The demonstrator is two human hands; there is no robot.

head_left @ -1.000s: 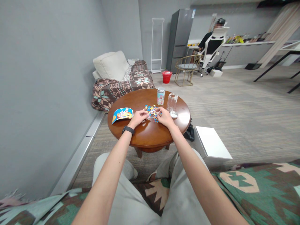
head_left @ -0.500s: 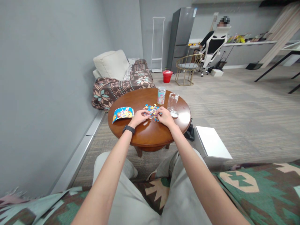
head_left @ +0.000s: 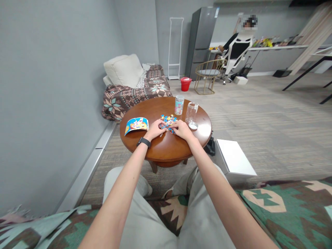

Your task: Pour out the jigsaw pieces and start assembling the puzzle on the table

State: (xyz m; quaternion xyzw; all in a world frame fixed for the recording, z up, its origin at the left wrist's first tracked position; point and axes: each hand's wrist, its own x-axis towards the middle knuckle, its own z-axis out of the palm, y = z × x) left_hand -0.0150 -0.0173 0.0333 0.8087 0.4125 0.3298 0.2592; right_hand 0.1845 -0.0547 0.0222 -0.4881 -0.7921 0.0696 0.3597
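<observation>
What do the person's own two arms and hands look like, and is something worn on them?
The left hand and right hand are bare, without gloves. No sleeve shows on the left arm or the right arm. A black band, like a watch or tracker, circles the left wrist; the right has none.

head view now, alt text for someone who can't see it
Left hand and right hand at a heap of small colourful pieces on a round wooden table. A curved picture sheet lies left, a labelled can behind, a clear jar and lid right.
</observation>
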